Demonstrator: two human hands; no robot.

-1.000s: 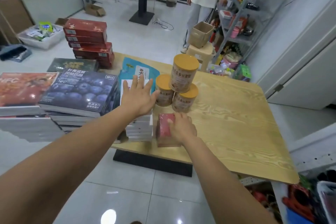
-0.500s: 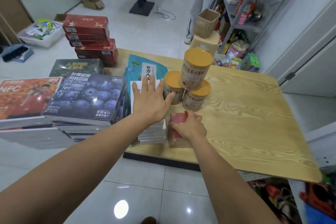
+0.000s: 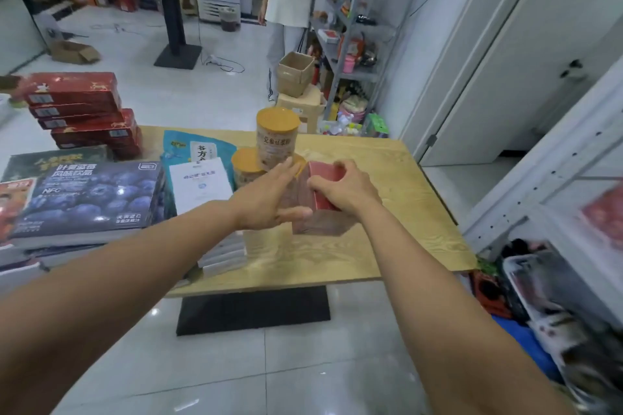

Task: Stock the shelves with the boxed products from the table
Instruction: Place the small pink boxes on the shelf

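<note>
right hand [image 3: 344, 192] curled over red-topped box [image 3: 324, 176], gripping | left hand [image 3: 263, 199] flat, fingers straight against box's left side | just beside yellow-lidded cans [image 3: 277, 142] on wooden table [image 3: 397, 246]

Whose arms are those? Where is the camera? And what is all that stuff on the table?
Those are a person's two arms. The camera sits on that person's head and looks forward and down, so you see what they see. There is only this one view.

The right hand grips a red box from the top. The left hand lies flat against the box's side, fingers straight.

On the wooden table are three cans with yellow lids, stacked up, a pile of white boxes, a big blueberry box, a blue bag and some flat red boxes at the far corner. The person's job is to put the boxes on shelves.
</note>
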